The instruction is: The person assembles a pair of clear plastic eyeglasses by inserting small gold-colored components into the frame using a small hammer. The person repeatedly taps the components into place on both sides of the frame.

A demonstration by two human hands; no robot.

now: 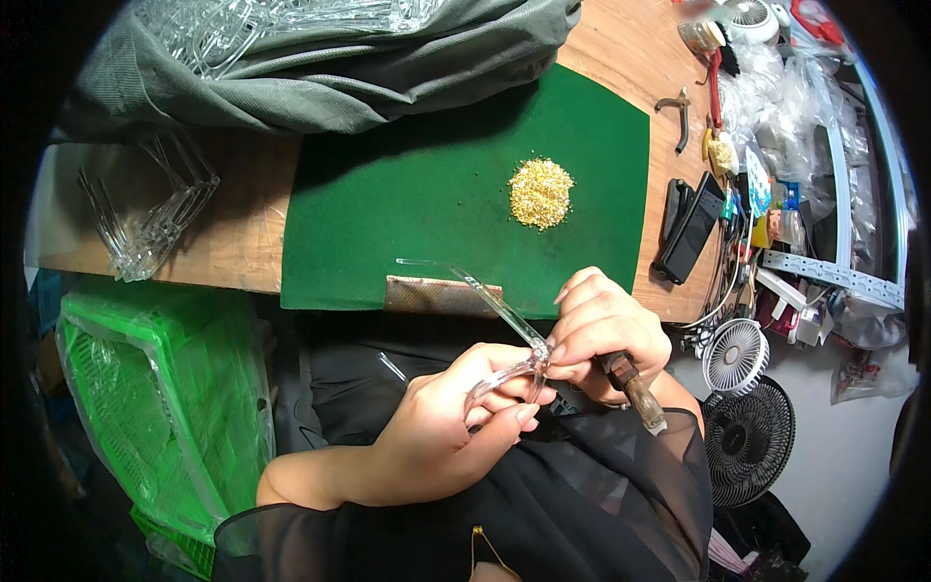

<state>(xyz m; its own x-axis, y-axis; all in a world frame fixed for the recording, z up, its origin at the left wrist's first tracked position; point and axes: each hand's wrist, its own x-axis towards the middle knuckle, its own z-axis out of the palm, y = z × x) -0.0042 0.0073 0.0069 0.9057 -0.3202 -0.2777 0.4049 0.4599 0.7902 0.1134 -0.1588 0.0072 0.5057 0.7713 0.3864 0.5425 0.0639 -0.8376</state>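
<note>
Close in front of my body, my left hand (456, 412) is closed around a clear plastic eyeglass frame (504, 312). One long arm of the frame slants up and left over the edge of the green mat (407, 194). My right hand (611, 335) grips a screwdriver (638, 388) with a worn brown handle; the handle points down and right, and its tip is hidden. The right fingertips touch the frame at its corner, beside the left fingers. On the mat, beyond my hands, lies a heap of tiny gold screws (540, 194).
Many clear frames (291, 19) lie on grey cloth (339, 92) at the back left; a few more (160, 213) rest on the wooden table. Left below stands a green crate (165, 388). Pliers (682, 116), a phone (693, 228), cables and fans (742, 436) crowd the right.
</note>
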